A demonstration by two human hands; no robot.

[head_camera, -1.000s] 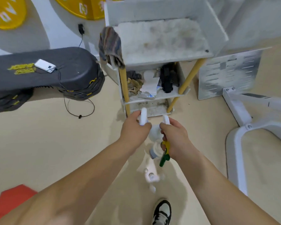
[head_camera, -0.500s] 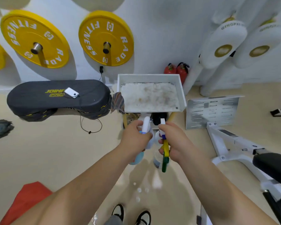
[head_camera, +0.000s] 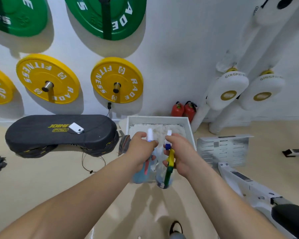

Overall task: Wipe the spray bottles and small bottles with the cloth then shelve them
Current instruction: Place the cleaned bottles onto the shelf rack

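Holding over the near edge of the shelf: left hand grips blue spray bottle; right hand grips clear spray bottle; next, judged: free one hand, fetch cloth hanging left, wipe.

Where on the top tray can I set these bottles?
The top tray shows bare between its back rim and your left hand and right hand; its near part is hidden behind them, the blue bottle and the clear bottle. The cloth crowds its left edge.
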